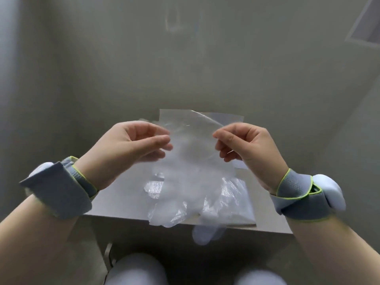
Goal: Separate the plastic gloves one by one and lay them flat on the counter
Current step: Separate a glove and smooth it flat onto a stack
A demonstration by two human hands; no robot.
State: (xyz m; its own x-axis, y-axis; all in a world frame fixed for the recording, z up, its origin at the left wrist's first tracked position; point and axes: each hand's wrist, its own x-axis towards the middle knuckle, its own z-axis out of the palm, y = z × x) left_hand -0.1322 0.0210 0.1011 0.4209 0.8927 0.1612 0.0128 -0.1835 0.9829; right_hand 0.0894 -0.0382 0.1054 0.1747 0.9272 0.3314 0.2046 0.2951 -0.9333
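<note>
The thin transparent plastic glove hangs in the centre of the frame, in the air above the counter, with its cuff edge up and its finger part down. It is held by the two top corners, I think so that the film opens by its own weight and any second layer that sticks to it can be noticed.

The left hand pinches the left corner of the cuff between the thumb and the curled fingers. The right hand pinches the right corner in the same way. Both are a little blurred, but neither one is released.

Below the glove, in the lower centre, more clear plastic gloves lie on the small grey counter. Some finger parts pass over its front edge. The film is so transparent that I cannot tell where the held glove ends and the lying ones begin. Behind the hands another clear flat sheet rests on the counter, perhaps a glove already laid.

On each wrist there is a grey band with lime border, left and right. Pale knees show at the bottom.
</note>
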